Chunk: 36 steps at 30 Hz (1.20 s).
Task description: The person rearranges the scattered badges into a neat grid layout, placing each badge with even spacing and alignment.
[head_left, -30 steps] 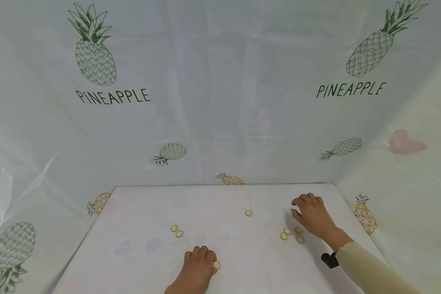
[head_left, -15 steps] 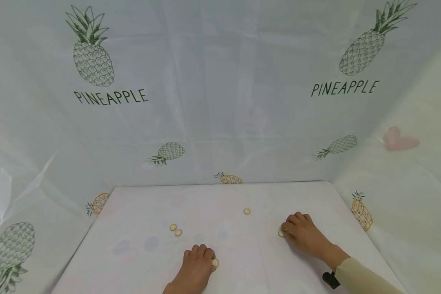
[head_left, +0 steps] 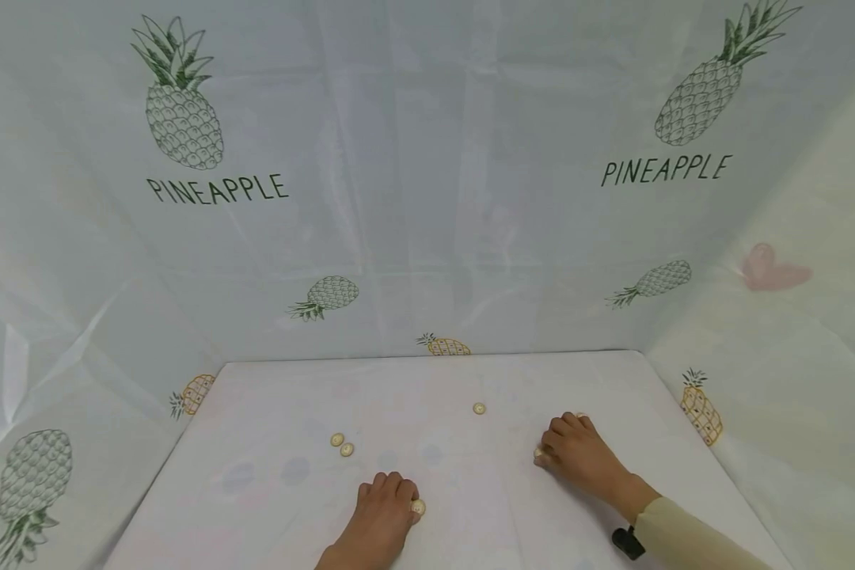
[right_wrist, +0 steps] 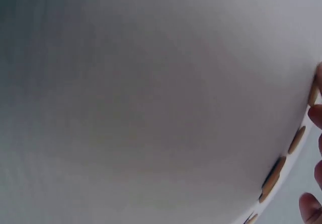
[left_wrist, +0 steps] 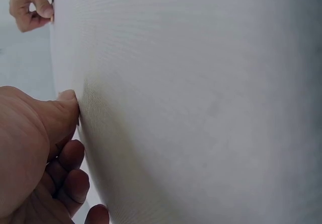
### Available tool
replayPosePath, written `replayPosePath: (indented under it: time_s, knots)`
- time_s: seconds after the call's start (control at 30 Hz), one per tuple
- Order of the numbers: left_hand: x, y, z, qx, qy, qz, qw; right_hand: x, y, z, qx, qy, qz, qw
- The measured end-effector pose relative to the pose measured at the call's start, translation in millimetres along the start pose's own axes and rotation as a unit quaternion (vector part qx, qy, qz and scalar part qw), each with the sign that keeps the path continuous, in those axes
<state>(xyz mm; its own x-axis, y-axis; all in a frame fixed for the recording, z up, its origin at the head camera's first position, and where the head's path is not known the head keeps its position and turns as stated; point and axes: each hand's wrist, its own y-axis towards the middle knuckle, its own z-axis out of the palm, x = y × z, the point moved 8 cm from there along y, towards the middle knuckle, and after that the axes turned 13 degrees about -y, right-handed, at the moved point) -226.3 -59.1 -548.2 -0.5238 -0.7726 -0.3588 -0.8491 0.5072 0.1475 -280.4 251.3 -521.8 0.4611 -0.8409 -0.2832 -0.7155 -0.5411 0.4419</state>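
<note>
My left hand (head_left: 381, 514) rests low on the table near the front middle, pinching a small pale wooden disc (head_left: 418, 507) at its thumb side. In the left wrist view its thumb (left_wrist: 60, 113) reaches the tabletop, and the disc is hidden there. Over on the right, my right hand (head_left: 584, 455) pinches another wooden disc (head_left: 539, 451) by its edge, down at the table surface. In the right wrist view, fingertips (right_wrist: 316, 114) touch that disc (right_wrist: 313, 94). Several more discs (right_wrist: 271, 183) lie flat beside it; the hand mostly hides them from the head view.
Two discs (head_left: 342, 444) lie side by side left of centre. A single disc (head_left: 479, 408) lies farther back. The white table (head_left: 256, 412) is enclosed by a pineapple-printed sheet (head_left: 427, 198) at the back and sides. A black strap piece (head_left: 627, 543) hangs at the right wrist.
My right hand has come down from above the group of discs and pinches one, which has shifted slightly left. The left hand has stayed in place with its disc.
</note>
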Motion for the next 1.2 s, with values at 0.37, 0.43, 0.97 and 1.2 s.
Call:
replayPosePath:
  time_s: [0.37,0.43,0.97,1.2]
  knots:
    - [5.9,2.1,2.3,0.010,-0.028,-0.021,0.9993,4.8,0.7,-2.6,0.003,0.043,0.001,0.999]
    - [5.2,2.0,1.4,0.009,-0.030,-0.020,0.9993,5.4,1.2,-2.4,-0.004,0.040,-0.004,0.999]
    - [5.4,1.5,1.5,0.015,-0.032,-0.023,0.9991,6.6,-0.9,-4.7,-0.042,0.008,-0.035,0.998]
    - [3.5,0.8,0.3,0.019,-0.022,-0.017,0.9994,6.2,-1.6,-1.1,-0.037,0.018,-0.023,0.999]
